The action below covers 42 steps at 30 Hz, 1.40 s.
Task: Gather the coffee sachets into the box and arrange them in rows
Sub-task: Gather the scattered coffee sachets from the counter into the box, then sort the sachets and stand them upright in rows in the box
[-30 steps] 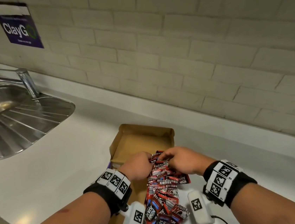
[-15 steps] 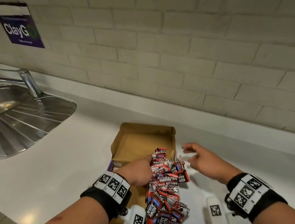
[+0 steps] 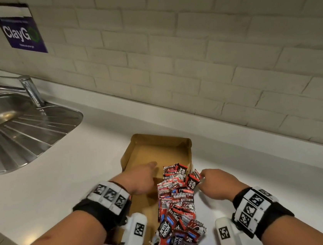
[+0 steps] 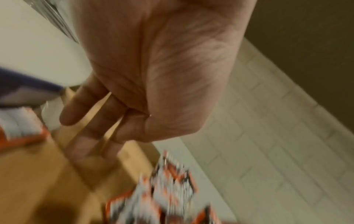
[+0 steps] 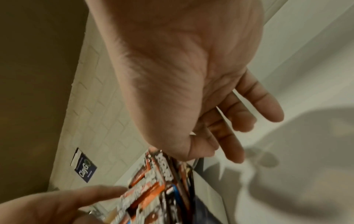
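Note:
An open cardboard box [image 3: 159, 142] lies on the white counter. Its right half holds a loose pile of red and black coffee sachets [image 3: 175, 197], and its left half is bare brown floor. My left hand [image 3: 140, 177] is inside the box just left of the pile. Its fingers [image 4: 91, 121] are straight and hold nothing. My right hand [image 3: 211, 183] is at the box's right edge, and its fingertips touch the sachets [image 5: 153, 189] that poke over that wall. The right fingers [image 5: 229, 121] hang relaxed, and its thumb is hidden.
A steel sink with a ribbed drainer [image 3: 16, 128] and a tap [image 3: 30, 89] sits at the far left. A brick wall with a purple poster [image 3: 19, 31] runs behind the counter [image 3: 63, 184]. Bare counter lies on both sides of the box.
My right hand left the pile, swung out to the right, then came back to the box's right edge. My left hand let go of the pile and stretched its fingers forward.

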Tool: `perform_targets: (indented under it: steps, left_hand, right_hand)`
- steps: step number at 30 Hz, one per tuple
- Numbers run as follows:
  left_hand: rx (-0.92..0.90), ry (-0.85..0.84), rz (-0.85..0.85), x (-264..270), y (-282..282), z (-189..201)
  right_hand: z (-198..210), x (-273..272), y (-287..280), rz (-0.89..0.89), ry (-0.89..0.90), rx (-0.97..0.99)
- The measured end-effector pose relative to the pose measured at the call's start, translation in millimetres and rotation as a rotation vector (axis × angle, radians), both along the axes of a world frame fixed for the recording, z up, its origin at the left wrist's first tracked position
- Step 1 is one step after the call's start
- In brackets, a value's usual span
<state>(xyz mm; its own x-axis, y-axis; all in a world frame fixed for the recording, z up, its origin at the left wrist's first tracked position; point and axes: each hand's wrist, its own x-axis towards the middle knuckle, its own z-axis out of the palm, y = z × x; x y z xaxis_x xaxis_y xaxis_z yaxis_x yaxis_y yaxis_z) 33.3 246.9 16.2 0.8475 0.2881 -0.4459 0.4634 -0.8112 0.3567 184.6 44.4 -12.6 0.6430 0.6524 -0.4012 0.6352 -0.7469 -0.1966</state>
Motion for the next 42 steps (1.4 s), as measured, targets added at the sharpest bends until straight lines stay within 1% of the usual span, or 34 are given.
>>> perform_targets:
  steps: [2, 4, 5, 7, 9, 11, 14, 16, 17, 18, 20, 23, 24, 26, 29, 31, 34, 37, 39, 42]
  left_hand:
    - [0.053, -0.070, 0.019, -21.2, 25.8, 12.8]
    - [0.059, -0.133, 0.037, -47.0, 48.4, 20.7]
    - [0.067, -0.128, 0.040, -59.2, 54.6, 20.5]
    - [0.115, -0.039, 0.005, -77.6, 56.6, 11.7]
    - [0.184, 0.033, -0.090, -86.4, 50.6, -1.7]
    - [0.244, 0.055, -0.166, -87.9, 45.1, -16.5]
    - [0.365, 0.106, -0.261, -83.2, 43.4, -37.9]
    - [0.411, 0.128, -0.289, -79.0, 45.1, -45.1]
    - [0.425, 0.134, -0.299, -77.0, 46.9, -46.5]
    - [0.443, 0.134, -0.311, -75.6, 47.8, -46.0]
    - [0.484, 0.131, -0.337, -74.8, 47.0, -42.0]
    - [0.529, 0.065, -0.394, -79.0, 44.5, -38.6]
    - [0.512, 0.035, -0.386, -81.2, 44.8, -37.7]
    - [0.411, -0.012, -0.327, -84.1, 49.1, -33.7]
    - [0.208, -0.159, -0.147, -80.8, 67.6, -27.6]
    - [0.100, -0.241, -0.033, -75.9, 79.4, -24.9]
    - [-0.025, -0.295, 0.047, -74.7, 83.8, -30.7]
    - [-0.069, -0.326, 0.081, -75.8, 82.5, -42.9]
    - [-0.092, -0.365, 0.119, -74.8, 84.4, -46.7]
    - [-0.104, -0.407, 0.176, -73.5, 91.2, -47.9]
  right_hand:
    - [4.0, 2.4, -15.9, -0.022, -0.008, -0.008]
    - [11.3, -1.0, -39.1, -0.065, 0.032, 0.064]
    - [13.7, -5.0, -53.7, -0.090, 0.074, 0.116]
    - [17.4, -17.8, -82.3, -0.138, 0.195, 0.180]
    - [19.8, -36.8, -104.9, -0.164, 0.311, 0.191]
    - [19.0, -56.0, -120.5, -0.204, 0.361, 0.190]
    - [11.0, -77.1, -137.8, -0.234, 0.382, 0.190]
    - [8.5, -92.0, -147.7, -0.215, 0.482, 0.148]
    - [8.5, -101.8, -152.8, -0.237, 0.541, 0.160]
    - [8.3, -111.7, -157.4, -0.246, 0.559, 0.179]
    - [7.2, -124.9, -153.2, -0.274, 0.550, 0.196]
    - [2.9, -148.1, -137.2, -0.330, 0.386, 0.289]
    - [0.0, -155.0, -133.1, -0.336, 0.332, 0.312]
    - [-2.9, -165.9, -122.7, -0.366, 0.264, 0.371]
    - [-8.6, -180.7, -109.8, -0.395, 0.158, 0.493]
    - [-14.2, -188.9, -102.3, -0.352, 0.048, 0.560]
    - [-22.6, -193.9, -86.6, -0.314, -0.021, 0.568]
    - [-33.4, -193.5, -75.0, -0.338, -0.076, 0.547]
    - [-36.5, -193.5, -73.2, -0.377, -0.064, 0.563]
    - [-33.6, -192.4, -77.7, -0.379, -0.025, 0.605]
